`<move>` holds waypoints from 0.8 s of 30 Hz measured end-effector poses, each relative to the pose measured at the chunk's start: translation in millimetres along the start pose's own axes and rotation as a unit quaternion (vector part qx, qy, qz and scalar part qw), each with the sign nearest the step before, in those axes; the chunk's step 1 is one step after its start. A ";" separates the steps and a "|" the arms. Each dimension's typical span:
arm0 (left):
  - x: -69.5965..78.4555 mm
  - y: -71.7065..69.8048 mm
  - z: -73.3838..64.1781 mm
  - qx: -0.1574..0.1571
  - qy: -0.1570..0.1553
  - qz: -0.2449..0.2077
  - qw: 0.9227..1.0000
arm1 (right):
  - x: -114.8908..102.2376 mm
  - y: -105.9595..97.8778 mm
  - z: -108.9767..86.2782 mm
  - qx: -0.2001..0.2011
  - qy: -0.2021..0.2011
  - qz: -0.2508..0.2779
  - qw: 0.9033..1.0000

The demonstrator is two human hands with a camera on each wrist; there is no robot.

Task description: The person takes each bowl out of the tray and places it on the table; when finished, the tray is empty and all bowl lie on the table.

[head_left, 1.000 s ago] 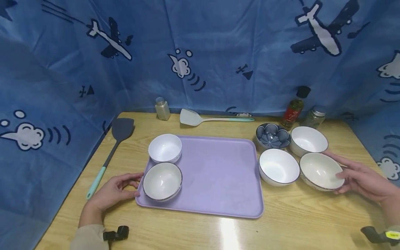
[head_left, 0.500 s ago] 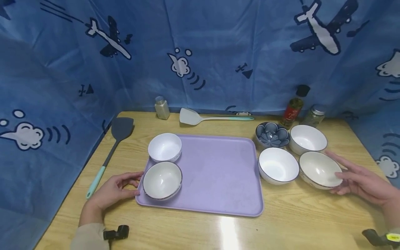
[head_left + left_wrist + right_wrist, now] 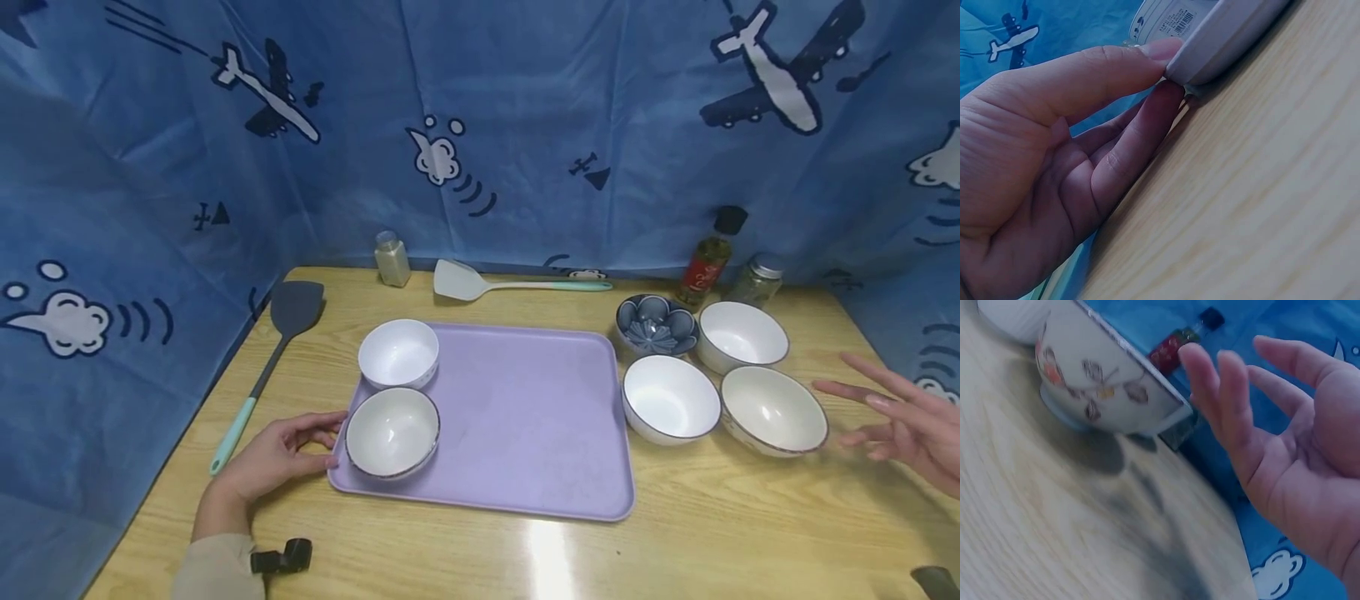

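Note:
My left hand [image 3: 273, 457] pinches the left rim of the lilac tray [image 3: 532, 425]; the left wrist view shows the thumb on top of the rim and a finger beneath it. On the tray's left end stand a white bowl [image 3: 397, 354] and, nearer me, a cream bowl with a dark rim [image 3: 392, 433]. My right hand [image 3: 911, 421] hovers with spread fingers just right of another cream bowl [image 3: 774, 410], apart from it. Leaf and flower decoration covers that bowl's outside [image 3: 1097, 381] in the right wrist view. Left of it is a white bowl [image 3: 670, 398].
Behind these are a blue petal-patterned bowl [image 3: 654, 325] and another white bowl [image 3: 742, 335]. A red-labelled bottle [image 3: 705, 262] and a glass jar [image 3: 756, 281] stand by the curtain. Also present are a shaker [image 3: 392, 260], a pale spatula [image 3: 461, 281] and a dark spatula [image 3: 295, 308].
My right hand has let go of the cream bowl and drawn back to the right. The bowl stays at the right of the table. My left hand remains on the tray's rim.

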State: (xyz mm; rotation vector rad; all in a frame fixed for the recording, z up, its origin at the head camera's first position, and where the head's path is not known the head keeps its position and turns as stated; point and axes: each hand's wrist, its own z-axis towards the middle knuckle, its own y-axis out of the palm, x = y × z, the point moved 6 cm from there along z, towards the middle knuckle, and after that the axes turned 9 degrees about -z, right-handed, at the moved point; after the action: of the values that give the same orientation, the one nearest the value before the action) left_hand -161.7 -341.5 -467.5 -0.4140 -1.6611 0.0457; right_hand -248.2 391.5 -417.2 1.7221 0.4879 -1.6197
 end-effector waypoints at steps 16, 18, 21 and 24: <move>-2.8 2.5 3.1 0.001 -0.015 0.014 1.000 | -1.8 52.3 38.1 0.093 0.055 -0.184 0.977; -3.1 1.9 2.0 0.004 -0.016 0.018 1.000 | -1.4 62.5 47.7 0.098 0.067 -0.218 0.969; -2.1 1.6 1.4 0.007 -0.015 0.026 1.000 | -0.8 80.4 61.8 0.092 0.072 -0.241 0.963; -1.6 1.5 0.2 0.011 -0.017 0.028 0.999 | 2.0 102.4 78.4 0.070 0.073 -0.220 0.970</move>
State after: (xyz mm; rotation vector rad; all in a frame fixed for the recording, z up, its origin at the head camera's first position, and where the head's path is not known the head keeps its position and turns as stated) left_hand -161.4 -340.5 -469.5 -0.4454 -1.6818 0.1124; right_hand -231.5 266.2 -391.6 1.9455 0.8975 -1.8744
